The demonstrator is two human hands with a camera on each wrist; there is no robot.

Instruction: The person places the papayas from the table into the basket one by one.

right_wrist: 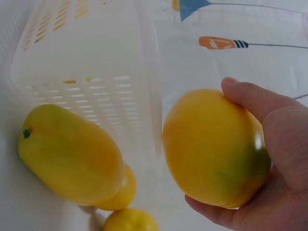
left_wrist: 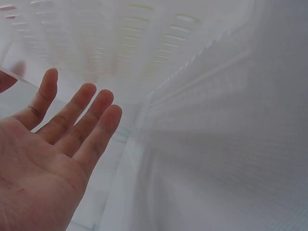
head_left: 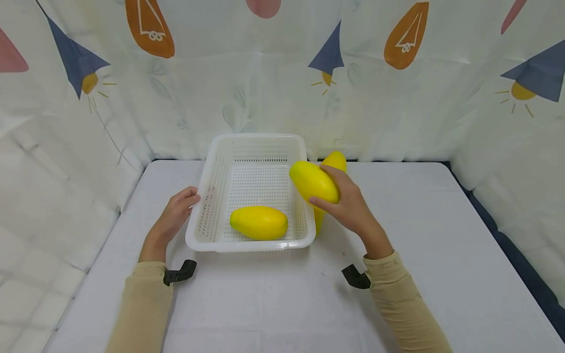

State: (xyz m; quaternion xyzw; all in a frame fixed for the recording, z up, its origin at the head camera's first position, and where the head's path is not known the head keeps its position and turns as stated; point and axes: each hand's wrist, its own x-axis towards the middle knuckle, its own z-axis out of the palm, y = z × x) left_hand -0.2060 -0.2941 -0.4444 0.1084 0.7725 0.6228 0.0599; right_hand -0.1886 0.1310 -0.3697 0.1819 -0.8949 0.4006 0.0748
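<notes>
A white perforated plastic basket [head_left: 251, 246] stands on the table, with a yellow mango [head_left: 259, 223] lying near its front wall. My left hand [head_left: 178, 208] holds the basket's left rim; in the left wrist view the fingers [left_wrist: 79, 113] extend beside the outer wall. My right hand [head_left: 346, 203] grips another yellow mango [head_left: 313, 181] beside the right rim. In the right wrist view, thumb and fingers clasp this large mango [right_wrist: 216, 149] from the side. More yellow fruit [head_left: 336, 159] shows behind the right hand outside the basket, partly hidden.
A white cloth covers the table [head_left: 265, 304]. Patterned curtain [head_left: 273, 98] hangs close behind the basket and along both sides. Each wrist wears a black camera mount [head_left: 180, 272]. The right wrist view shows a mango [right_wrist: 70, 154] at left and smaller-looking yellow fruit [right_wrist: 131, 221] below.
</notes>
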